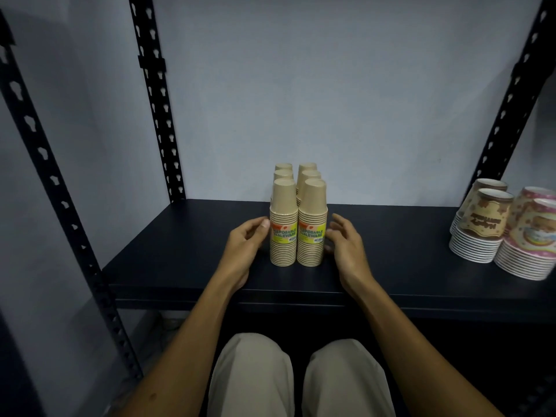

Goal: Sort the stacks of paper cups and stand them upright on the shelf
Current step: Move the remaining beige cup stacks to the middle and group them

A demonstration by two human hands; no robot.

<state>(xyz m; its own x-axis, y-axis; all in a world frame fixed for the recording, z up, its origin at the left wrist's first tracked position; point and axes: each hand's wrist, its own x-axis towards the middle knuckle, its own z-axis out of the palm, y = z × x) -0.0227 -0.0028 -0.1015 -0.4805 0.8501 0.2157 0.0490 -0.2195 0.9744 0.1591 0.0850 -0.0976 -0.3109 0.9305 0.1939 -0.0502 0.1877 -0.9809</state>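
Several stacks of plain tan paper cups (284,224) stand upright in two rows at the middle of the dark shelf (180,260). The two front stacks carry yellow labels. My left hand (245,245) is at the left side of the front left stack, thumb tip touching it, fingers relaxed. My right hand (346,242) is just right of the front right stack (311,227), fingers loosely spread; whether it touches the stack I cannot tell. Neither hand grips anything.
At the shelf's right end stand printed cup stacks: brown patterned ones (478,227) and pink patterned ones (532,239). Black perforated uprights (156,97) frame the shelf on both sides. A pale wall lies behind. My knees are below the shelf's front edge.
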